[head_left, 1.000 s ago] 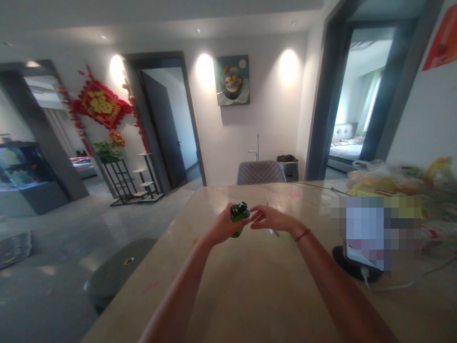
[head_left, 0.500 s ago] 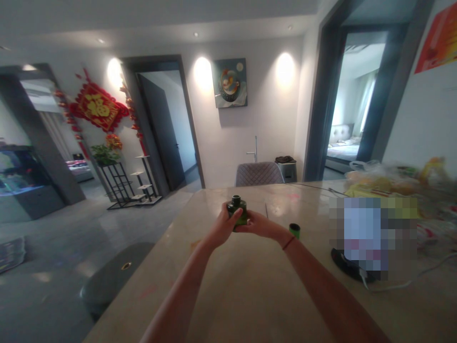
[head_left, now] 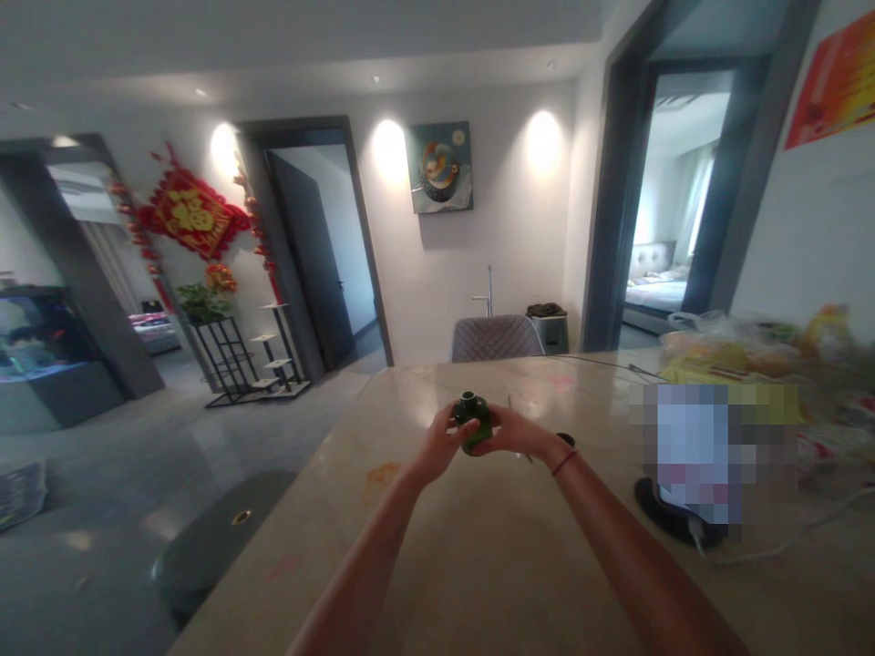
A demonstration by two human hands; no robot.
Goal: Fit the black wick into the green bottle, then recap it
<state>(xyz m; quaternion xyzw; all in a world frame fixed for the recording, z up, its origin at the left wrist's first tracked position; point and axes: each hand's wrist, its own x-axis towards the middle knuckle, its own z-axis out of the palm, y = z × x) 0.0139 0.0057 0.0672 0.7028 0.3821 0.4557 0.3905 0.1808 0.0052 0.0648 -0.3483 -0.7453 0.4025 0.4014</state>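
Steady the green bottle [head_left: 478,430] at 12 o'clock from the wearer, in front of the table's [head_left: 478,556] far edge in view; the left hand [head_left: 437,446] wraps it from 8 o'clock, fingers curled and thumb across the front; the right hand [head_left: 516,430] grips from 3 o'clock, fingers closed around the lower body; share pressure evenly, keep the mouth unobstructed, and limit the slight lean toward 11 o'clock; compared with half a second earlier, the bottle sits farther toward 3 o'clock, and the dark-rimmed piece [head_left: 566,438] is more hidden behind the right wrist.
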